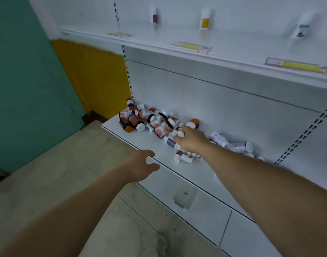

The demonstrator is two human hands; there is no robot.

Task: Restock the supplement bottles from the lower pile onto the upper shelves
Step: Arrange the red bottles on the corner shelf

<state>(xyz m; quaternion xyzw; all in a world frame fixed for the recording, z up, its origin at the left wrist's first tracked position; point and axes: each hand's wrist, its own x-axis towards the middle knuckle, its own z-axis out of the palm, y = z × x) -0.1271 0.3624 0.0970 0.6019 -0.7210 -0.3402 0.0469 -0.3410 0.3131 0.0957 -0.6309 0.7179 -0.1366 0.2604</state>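
Note:
A pile of supplement bottles lies on the white lower shelf, dark ones with pink labels at the left, white ones at the right. My right hand reaches into the middle of the pile, its fingers over small white-capped bottles; whether it grips one is hidden. My left hand hovers at the shelf's front edge with relaxed fingers, holding nothing. On the upper shelf stand three bottles: one, one with a yellow label and one tilted.
Yellow price tags sit along the upper shelf's front rail. A teal panel and a yellow wall stand at the left. Beige floor tiles lie below. A clear tag holder hangs on the base panel.

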